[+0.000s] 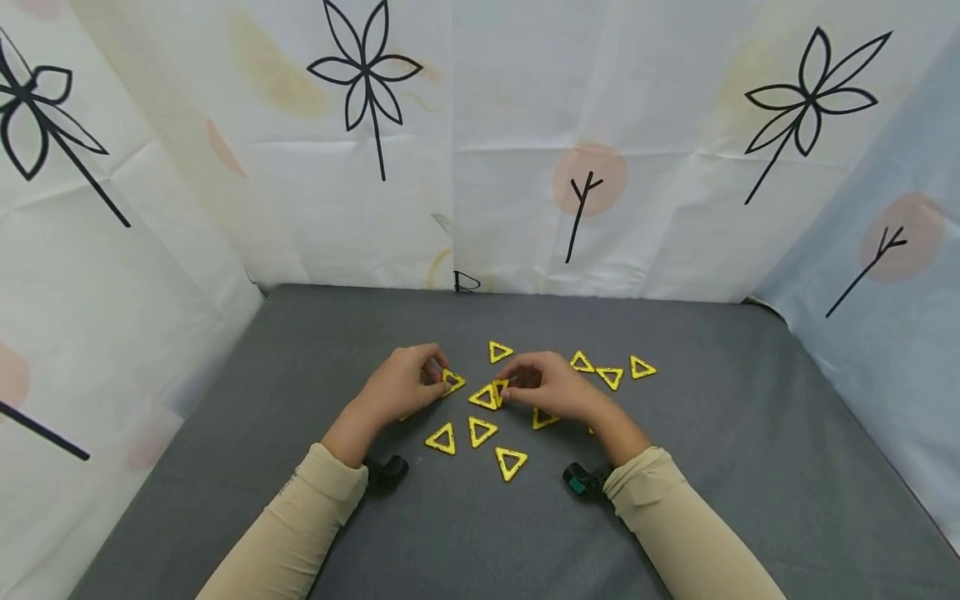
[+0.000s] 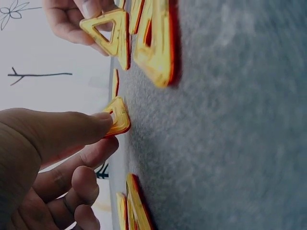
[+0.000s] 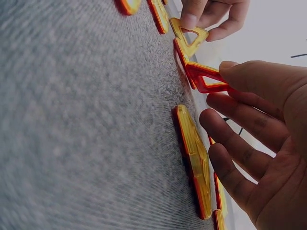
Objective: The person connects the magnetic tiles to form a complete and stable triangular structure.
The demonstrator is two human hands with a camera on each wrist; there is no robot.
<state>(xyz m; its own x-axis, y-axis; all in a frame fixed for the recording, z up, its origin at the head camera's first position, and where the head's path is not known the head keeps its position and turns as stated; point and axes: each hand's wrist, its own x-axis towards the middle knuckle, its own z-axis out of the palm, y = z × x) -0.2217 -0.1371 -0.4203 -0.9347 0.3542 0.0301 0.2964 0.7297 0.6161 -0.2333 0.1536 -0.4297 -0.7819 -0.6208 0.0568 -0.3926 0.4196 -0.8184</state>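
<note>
Yellow triangular frame tiles with a hollow middle lie about both hands. My left hand (image 1: 407,381) pinches one yellow triangle tile (image 2: 119,120) between thumb and fingers. Opposite it, my right hand (image 1: 553,385) pinches another triangle tile (image 3: 207,78), tilted up from the table; its edge shows red in the right wrist view. That tile's lower edge meets a flat triangle tile (image 1: 483,397) on the table; whether they are joined I cannot tell. Below the right palm lies a further triangle tile (image 1: 543,418), partly covered.
Several loose triangle tiles lie around: one (image 1: 499,352) behind, one (image 1: 642,367) at the far right, one (image 1: 511,463) in front. A dark grey cloth (image 1: 480,533) covers the table. White printed curtains (image 1: 510,233) stand behind and at both sides.
</note>
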